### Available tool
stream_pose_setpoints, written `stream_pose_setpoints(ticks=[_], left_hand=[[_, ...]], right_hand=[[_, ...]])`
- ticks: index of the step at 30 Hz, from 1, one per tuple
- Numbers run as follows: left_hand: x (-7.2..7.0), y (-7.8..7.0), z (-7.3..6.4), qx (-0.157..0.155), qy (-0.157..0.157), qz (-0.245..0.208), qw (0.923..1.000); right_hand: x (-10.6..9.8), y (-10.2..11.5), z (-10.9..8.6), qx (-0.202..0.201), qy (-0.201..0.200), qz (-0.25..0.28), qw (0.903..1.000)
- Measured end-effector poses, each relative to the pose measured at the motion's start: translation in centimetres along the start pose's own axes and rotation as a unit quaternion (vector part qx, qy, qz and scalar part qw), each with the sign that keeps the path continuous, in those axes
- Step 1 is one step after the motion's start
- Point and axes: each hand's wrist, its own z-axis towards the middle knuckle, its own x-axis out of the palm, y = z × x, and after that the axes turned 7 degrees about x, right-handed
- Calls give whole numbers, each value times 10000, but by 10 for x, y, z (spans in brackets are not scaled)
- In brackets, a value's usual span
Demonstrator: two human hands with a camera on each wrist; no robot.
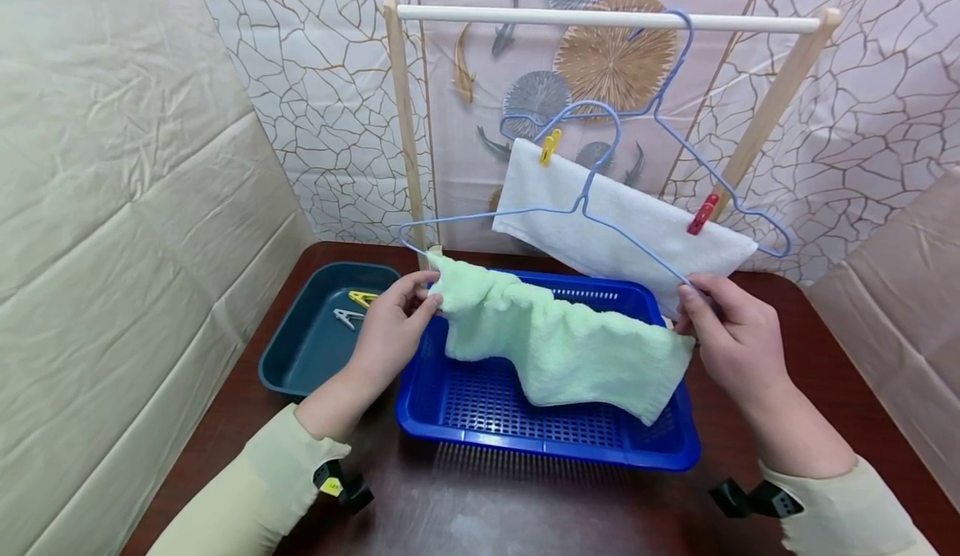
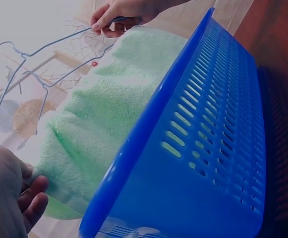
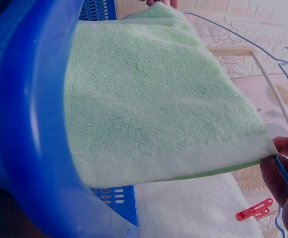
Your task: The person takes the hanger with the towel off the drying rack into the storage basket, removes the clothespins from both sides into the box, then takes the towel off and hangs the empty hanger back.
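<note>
Fingers and thumb of the left hand (image 1: 390, 329) pinch the green towel (image 1: 570, 343) at an upper corner, and those of the right hand (image 1: 738, 335) grip the opposite end of the front hanger (image 1: 582, 202); in the head view the split looks sensible, one hand governing the cloth, the other the wire, probably so that neither slides off the other. The green towel seems draped over the front hanger's bottom bar, which it hides, and its bunched upper edge would explain the hold on the corner. It hangs above the basket (image 1: 540, 443), a forgiving spot, since a slip would likely drop it inside. Behind, the rear hanger (image 1: 657, 108) hooks over the rail (image 1: 525, 15) with a white towel (image 1: 637, 214), which a yellow peg (image 1: 550, 147) and a red peg (image 1: 702, 214) clip near its two ends, presumably against slipping. A white peg (image 1: 347, 317) and a second yellow peg (image 1: 363, 298) lie loose in the tray (image 1: 300, 356), handy to the left hand. In the left wrist view, the towel's near corner sits between the left fingertips, and the cloth runs above the basket's rim toward the right hand. In the right wrist view, the right fingers close round the blue wire just beside the cloth's corner, probably to steady both together.
</note>
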Motion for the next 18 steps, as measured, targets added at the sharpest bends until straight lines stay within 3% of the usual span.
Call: stream_pose_setpoints(ticks=[18], left_hand=[[2,-4,-5,-180,801,745,9938]], right_hand=[[3,2,0,9,120,-29,9999]])
